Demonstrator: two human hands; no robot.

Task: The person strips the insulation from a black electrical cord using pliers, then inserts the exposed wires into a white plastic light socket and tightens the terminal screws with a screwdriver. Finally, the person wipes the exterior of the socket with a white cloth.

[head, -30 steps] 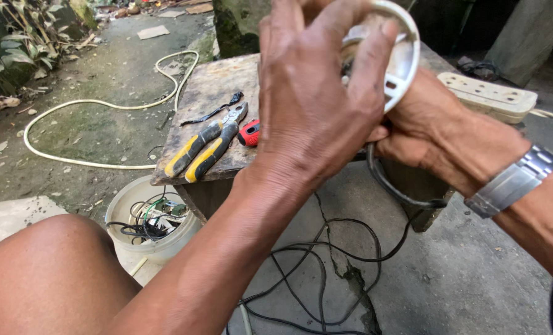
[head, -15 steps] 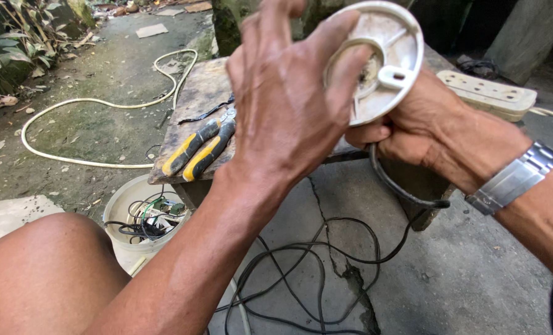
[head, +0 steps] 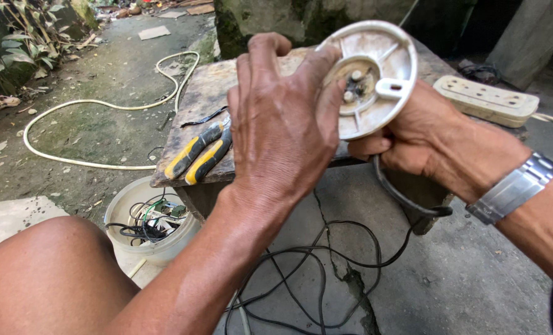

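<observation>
Gripping a round white plastic disc [head: 376, 74] between both hands, left hand [head: 283, 130] and right hand [head: 425, 133]

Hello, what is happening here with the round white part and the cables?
A person holds a round white plastic disc up in both hands. The left hand covers its left side, and the right hand grips it from below, where a black cable hangs down to the concrete floor. Yellow-handled pliers lie on the worn wooden stool. A white bucket of wires stands below, and a white power strip lies behind.
</observation>
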